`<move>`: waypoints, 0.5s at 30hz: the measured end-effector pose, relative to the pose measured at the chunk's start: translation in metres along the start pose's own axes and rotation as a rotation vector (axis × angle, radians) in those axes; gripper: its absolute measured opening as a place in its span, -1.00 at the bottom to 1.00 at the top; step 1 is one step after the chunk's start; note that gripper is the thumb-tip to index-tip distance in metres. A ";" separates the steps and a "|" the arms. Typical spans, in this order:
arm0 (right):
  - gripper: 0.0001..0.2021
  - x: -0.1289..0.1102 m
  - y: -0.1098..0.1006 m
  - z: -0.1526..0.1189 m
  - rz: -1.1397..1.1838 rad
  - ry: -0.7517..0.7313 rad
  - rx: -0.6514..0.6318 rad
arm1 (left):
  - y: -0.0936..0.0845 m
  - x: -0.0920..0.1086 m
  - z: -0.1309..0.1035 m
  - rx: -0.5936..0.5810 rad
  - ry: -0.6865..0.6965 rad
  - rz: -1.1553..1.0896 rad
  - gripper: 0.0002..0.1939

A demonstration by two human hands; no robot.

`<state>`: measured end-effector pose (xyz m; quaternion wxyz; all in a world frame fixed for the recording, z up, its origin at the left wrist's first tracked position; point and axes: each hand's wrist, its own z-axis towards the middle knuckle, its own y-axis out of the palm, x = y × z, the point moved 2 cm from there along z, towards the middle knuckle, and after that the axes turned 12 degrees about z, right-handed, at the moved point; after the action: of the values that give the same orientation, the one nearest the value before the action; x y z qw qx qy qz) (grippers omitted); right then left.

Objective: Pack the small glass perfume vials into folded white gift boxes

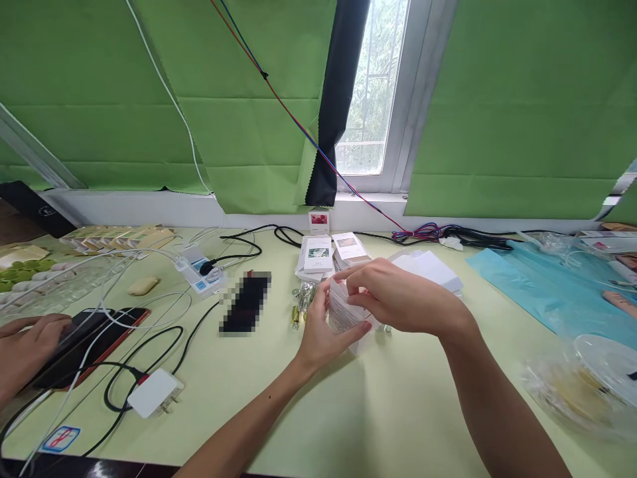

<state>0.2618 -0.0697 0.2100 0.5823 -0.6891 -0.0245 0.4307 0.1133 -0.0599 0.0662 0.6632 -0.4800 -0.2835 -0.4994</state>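
Note:
A small white paper packet with fine printing (342, 315) stands tilted above the table, its top edge spread. My left hand (321, 335) grips it from the left and below, thumb across the near side. Over the packet's mouth is my right hand (385, 292), fingers curled down into the opening; what they pinch, if anything, is hidden. Just behind my hands lie small white boxes with a green picture (318, 255) and a pale picture (350, 247). Small shiny gold-wrapped pieces (295, 317) lie beside my left fingers. White paper sheets (432, 269) rest behind my right wrist.
At the left, another person's hand (30, 345) rests by dark phones (94, 345). Cables run around a white charger (156, 393) and a power strip (199, 275). At the right are a blue plastic sheet (527, 285) and a clear round container (592, 392).

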 end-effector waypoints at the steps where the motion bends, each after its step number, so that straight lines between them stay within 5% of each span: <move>1: -0.71 0.000 0.001 0.000 0.006 0.002 0.003 | 0.000 -0.001 0.000 0.009 -0.010 -0.002 -0.23; 15: -0.90 0.000 0.007 0.005 0.122 0.110 -0.006 | -0.002 0.005 -0.006 0.112 -0.033 0.044 -0.30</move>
<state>0.2555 -0.0678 0.2048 0.5533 -0.7138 0.0483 0.4266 0.1130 -0.0675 0.0691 0.6950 -0.4565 -0.3113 -0.4601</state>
